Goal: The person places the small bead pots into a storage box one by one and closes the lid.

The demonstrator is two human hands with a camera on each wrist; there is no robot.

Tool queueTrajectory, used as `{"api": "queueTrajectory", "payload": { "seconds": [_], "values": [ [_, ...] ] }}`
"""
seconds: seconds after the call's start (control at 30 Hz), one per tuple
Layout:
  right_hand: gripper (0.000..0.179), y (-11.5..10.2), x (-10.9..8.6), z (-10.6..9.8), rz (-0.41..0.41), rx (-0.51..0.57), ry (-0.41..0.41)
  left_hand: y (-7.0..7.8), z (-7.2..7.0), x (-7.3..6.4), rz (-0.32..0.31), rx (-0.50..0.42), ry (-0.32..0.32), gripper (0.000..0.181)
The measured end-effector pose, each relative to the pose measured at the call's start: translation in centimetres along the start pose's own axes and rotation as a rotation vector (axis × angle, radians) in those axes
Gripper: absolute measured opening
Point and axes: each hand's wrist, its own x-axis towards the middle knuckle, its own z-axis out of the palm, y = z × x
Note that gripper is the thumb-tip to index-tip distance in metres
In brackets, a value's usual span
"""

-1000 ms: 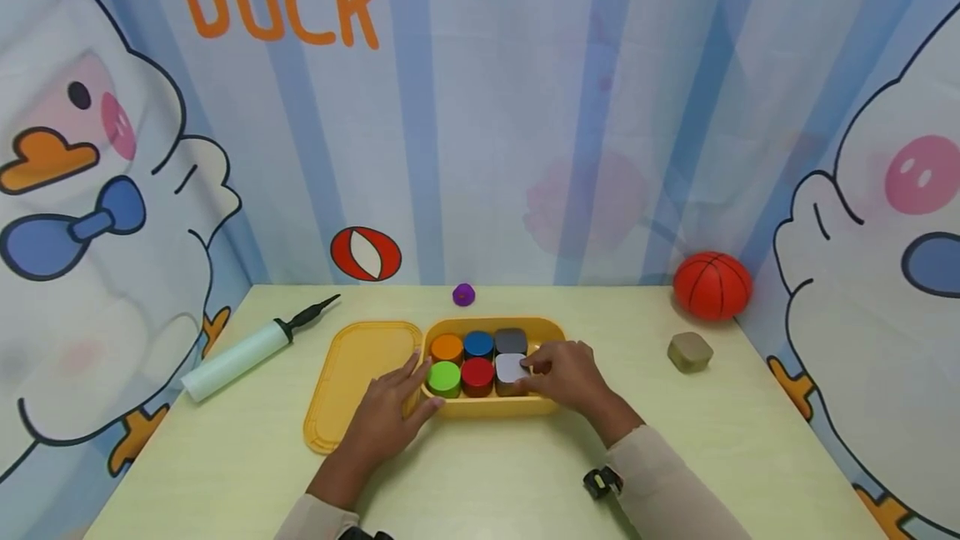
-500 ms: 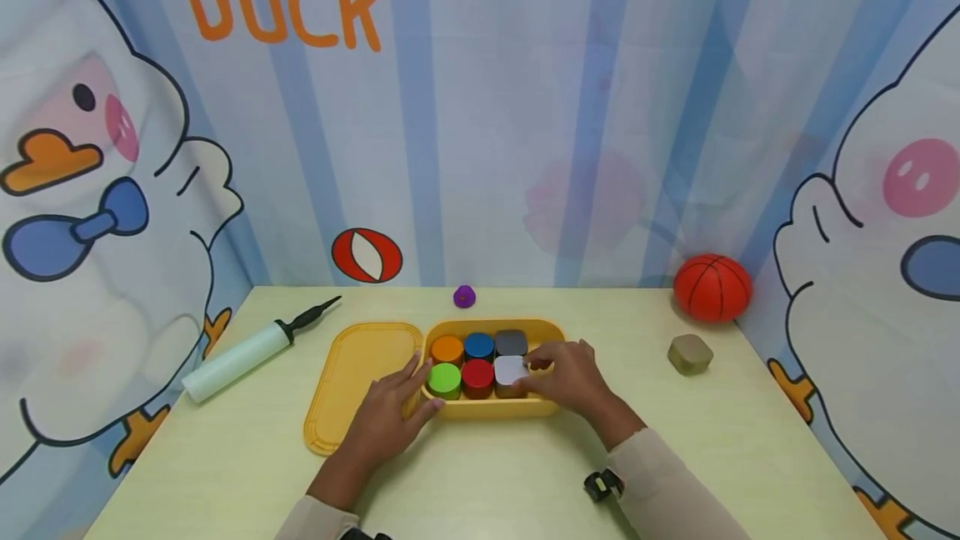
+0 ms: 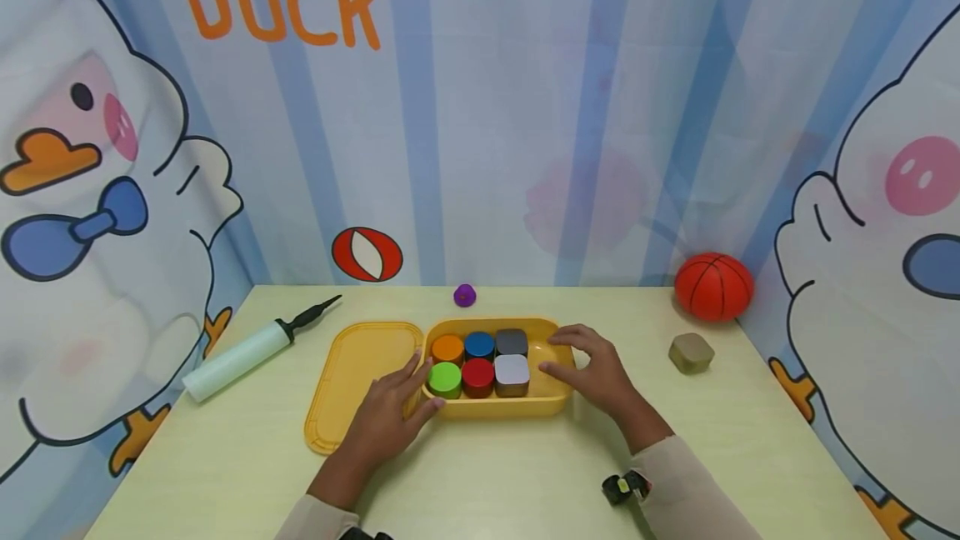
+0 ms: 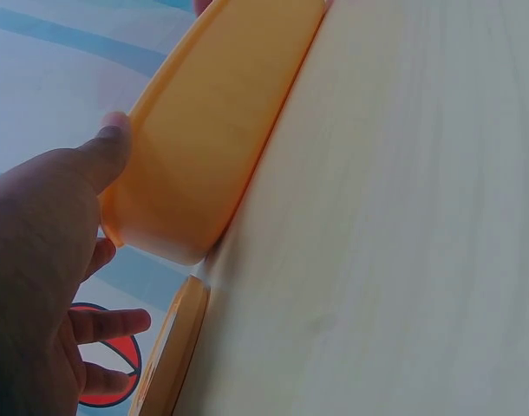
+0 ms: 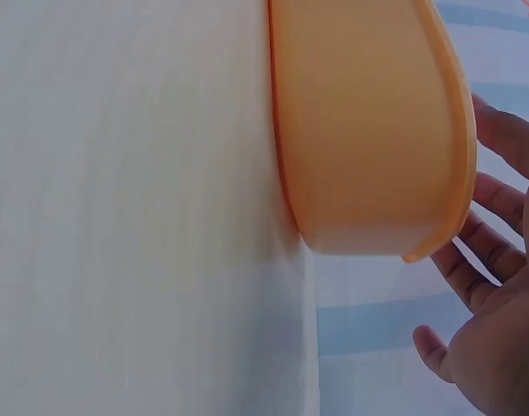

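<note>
A yellow box (image 3: 495,409) holds two rows of small blocks. At its left end are round ones: an orange block (image 3: 447,349), a blue block (image 3: 479,345), a green block (image 3: 445,379) and a red block (image 3: 477,377). Beside them sit a dark grey square block (image 3: 512,342) and a pale-topped square block (image 3: 512,373). My left hand (image 3: 386,411) rests at the box's left end, fingers extended, thumb on the rim in the left wrist view. My right hand (image 3: 600,369) is over the right end, fingers spread and holding nothing.
A yellow lid (image 3: 360,382) lies flat left of the box. Beyond it is a hand pump (image 3: 240,359) with a black nozzle. A small purple object (image 3: 464,296) sits behind the box. On the right are a tan block (image 3: 691,353) and a red ball (image 3: 714,287).
My right hand has let go of the pale-topped square block and drawn back to the right, its fingers parting. The left hand has stayed at the box's left end.
</note>
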Motion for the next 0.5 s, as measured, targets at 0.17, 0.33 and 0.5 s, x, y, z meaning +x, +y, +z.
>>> {"api": "queueTrajectory", "payload": {
  "seconds": [0.17,0.33,0.5],
  "values": [
    [0.041,0.8,-0.4,-0.8,0.030,0.059,0.012,0.0,-0.1,-0.1,0.002,-0.003,0.007,0.073],
    [0.041,1.5,-0.8,-1.7,0.063,0.058,0.030,0.1,-0.2,0.0,-0.016,-0.013,-0.012,0.073],
    [0.042,2.5,-1.5,-2.7,0.090,0.043,0.041,0.2,-0.2,0.0,-0.033,-0.022,-0.027,0.073]
  ]
}}
